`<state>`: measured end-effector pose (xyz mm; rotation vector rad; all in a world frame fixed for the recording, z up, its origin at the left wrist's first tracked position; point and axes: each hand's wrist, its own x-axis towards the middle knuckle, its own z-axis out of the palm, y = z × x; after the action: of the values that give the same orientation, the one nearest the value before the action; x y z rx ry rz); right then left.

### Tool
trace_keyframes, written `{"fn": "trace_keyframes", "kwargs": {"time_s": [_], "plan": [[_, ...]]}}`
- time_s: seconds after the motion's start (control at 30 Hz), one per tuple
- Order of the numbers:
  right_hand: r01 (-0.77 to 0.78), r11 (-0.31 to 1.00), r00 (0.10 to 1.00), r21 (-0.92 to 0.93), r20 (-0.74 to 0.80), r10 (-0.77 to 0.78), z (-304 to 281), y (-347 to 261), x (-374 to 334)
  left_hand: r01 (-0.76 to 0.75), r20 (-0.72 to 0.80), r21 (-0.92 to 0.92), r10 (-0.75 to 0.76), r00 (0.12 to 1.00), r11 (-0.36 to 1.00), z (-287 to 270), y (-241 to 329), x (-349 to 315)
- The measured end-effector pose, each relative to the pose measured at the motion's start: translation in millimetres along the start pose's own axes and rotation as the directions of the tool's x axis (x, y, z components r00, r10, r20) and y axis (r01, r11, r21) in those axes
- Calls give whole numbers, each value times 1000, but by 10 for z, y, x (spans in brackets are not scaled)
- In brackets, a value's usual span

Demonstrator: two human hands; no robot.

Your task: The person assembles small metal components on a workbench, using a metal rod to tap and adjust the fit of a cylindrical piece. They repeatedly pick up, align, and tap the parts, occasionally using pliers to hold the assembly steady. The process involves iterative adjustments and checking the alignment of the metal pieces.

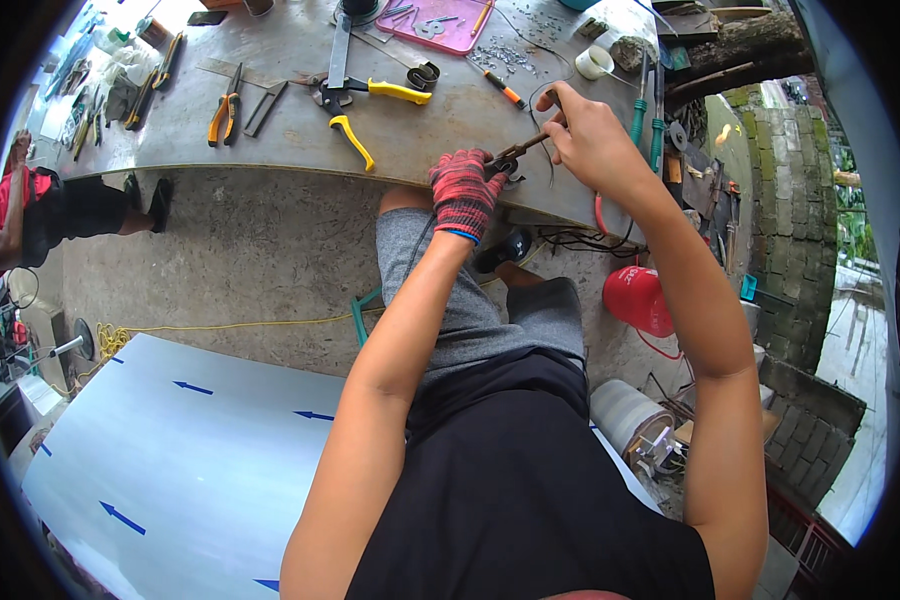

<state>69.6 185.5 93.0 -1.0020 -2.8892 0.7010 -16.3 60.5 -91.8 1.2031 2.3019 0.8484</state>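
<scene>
My left hand (462, 192), in a red and black knit glove, is closed around a small dark metal tool (507, 160) at the table's near edge. From it a thin brown rod reaches up to the right; its exact kind does not show. Bare and raised, my right hand (585, 135) pinches the rod's upper end between bent fingers. On the tabletop left of my hands lies a large yellow-handled cutter (400, 91), its handles spread. An orange marker (504, 88) rests just beyond the gloved hand.
Pliers with orange grips (225, 115) lie farther left on the metal table (300, 150). A pink tray (457, 38) sits at the far side, near scattered small hardware. Green hoses (638, 120) hang at right above a red bucket (638, 300). Another person (80, 210) is at left.
</scene>
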Motion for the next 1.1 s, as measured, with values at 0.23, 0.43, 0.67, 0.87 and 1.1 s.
{"fn": "trace_keyframes", "kwargs": {"time_s": [0.23, 0.43, 0.67, 0.87, 1.1], "plan": [[-293, 822, 931, 489, -51, 362, 44, -155, -130, 45, 31, 30, -46, 998, 999, -5, 51, 18], [-58, 944, 995, 325, 98, 28, -105, 157, -149, 31, 24, 13, -31, 999, 999, 12, 15, 23], [195, 928, 975, -319, 164, -148, -319, 104, -185, 8, -21, 12, -8, 1000, 1000, 75, -22, 24], [487, 544, 772, -683, 45, -634, -350, 18, -88, 5, -23, 11, -5, 1000, 1000, 115, -44, 19], [490, 745, 872, -452, 268, -410, -335, 91, 37, 23, 3, -1, -23, 1000, 1000, 23, 14, 11]]}}
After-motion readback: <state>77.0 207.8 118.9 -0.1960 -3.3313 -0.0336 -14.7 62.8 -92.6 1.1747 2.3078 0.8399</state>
